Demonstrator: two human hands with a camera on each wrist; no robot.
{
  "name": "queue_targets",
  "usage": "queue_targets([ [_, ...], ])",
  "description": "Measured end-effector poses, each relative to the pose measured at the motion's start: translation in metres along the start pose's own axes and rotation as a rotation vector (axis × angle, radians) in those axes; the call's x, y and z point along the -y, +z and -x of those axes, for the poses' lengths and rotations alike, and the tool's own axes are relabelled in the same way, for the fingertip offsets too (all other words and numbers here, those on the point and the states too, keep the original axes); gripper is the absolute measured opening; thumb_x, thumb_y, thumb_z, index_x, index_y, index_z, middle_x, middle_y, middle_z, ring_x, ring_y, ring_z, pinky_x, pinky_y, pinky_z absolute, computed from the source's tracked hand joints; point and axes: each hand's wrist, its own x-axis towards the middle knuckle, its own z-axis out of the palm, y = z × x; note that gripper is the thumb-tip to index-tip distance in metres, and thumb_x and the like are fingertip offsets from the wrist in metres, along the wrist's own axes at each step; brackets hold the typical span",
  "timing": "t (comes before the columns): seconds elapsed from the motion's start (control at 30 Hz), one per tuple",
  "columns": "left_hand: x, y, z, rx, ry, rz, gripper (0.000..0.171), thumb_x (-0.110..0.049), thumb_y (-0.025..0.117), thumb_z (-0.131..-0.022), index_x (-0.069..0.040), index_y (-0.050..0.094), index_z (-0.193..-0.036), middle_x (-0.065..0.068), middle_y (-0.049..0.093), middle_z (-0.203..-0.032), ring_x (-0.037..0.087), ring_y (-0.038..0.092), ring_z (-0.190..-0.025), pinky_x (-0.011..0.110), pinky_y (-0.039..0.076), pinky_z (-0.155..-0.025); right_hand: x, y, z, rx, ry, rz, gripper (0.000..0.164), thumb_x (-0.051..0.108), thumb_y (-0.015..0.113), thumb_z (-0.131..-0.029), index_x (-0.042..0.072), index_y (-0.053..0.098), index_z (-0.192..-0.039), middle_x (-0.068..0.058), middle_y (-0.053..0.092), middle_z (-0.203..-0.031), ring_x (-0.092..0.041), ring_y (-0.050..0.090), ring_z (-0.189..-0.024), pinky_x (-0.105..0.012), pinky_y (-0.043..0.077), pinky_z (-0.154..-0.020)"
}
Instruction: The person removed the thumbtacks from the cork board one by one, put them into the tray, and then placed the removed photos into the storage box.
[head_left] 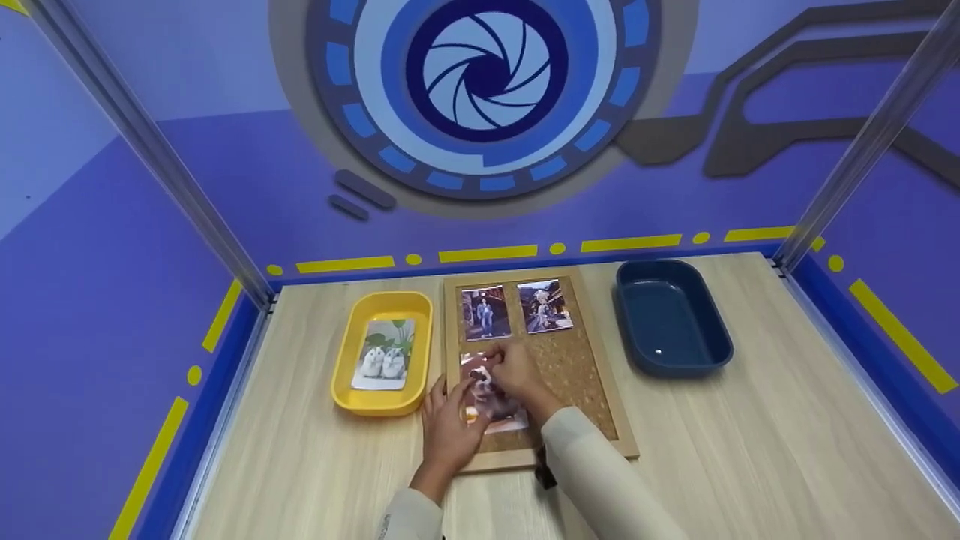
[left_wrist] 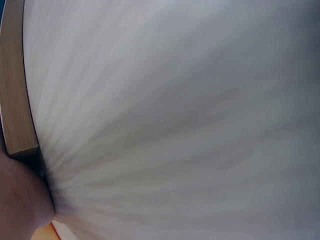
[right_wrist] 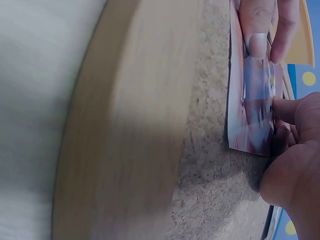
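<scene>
A glossy photo (head_left: 495, 409) of an animal lies on the lower left part of a wood-framed cork board (head_left: 581, 382). My left hand (head_left: 450, 431) rests at its left side, the fingers extended and the fingertips touching the print. Over the photo's upper part is my right hand (head_left: 517, 371), fingers bent and tips close to its surface; whether they pinch something small is hidden. The right wrist view shows the photo (right_wrist: 255, 110) slightly bowed, with left-hand fingers (right_wrist: 257, 45) pressing on it. Mostly sleeve fabric (left_wrist: 175, 120) fills the left wrist view.
Two photos of people, one left (head_left: 486, 313) and one right (head_left: 544, 306), are on the board's top part. Left of the board stands a yellow tray (head_left: 345, 390) holding a photo of two white animals (head_left: 384, 356). A dark blue tray (head_left: 667, 315) with a tiny white speck stands right.
</scene>
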Motion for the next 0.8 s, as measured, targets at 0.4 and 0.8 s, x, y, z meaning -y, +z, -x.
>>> queue_targets([
  [0.4, 0.0006, -0.0008, 0.0020, -0.005, 0.007, -0.015, 0.064, -0.030, 0.083, -0.083, -0.022, 0.066, -0.144, 0.019, 0.040, -0.167, 0.042, 0.038, -0.152, 0.066, 0.036, -0.123, -0.0011, 0.0008, 0.0008, 0.017, 0.021, -0.042, 0.023, -0.016, 0.057, -0.081, -0.008, 0.075, -0.094, -0.022, 0.073, -0.084, -0.013, 0.056, -0.067, -0.021, 0.047, -0.057],
  [0.8, 0.0005, -0.0017, 0.0018, -0.008, 0.023, -0.024, 0.064, -0.030, 0.082, -0.083, -0.021, 0.066, -0.145, 0.021, 0.040, -0.167, 0.044, 0.040, -0.151, 0.066, 0.036, -0.123, -0.0001, 0.0021, 0.0022, 0.005, 0.032, -0.019, 0.022, -0.014, 0.057, -0.081, -0.007, 0.074, -0.094, -0.010, 0.067, -0.076, -0.011, 0.052, -0.065, -0.021, 0.043, -0.058],
])
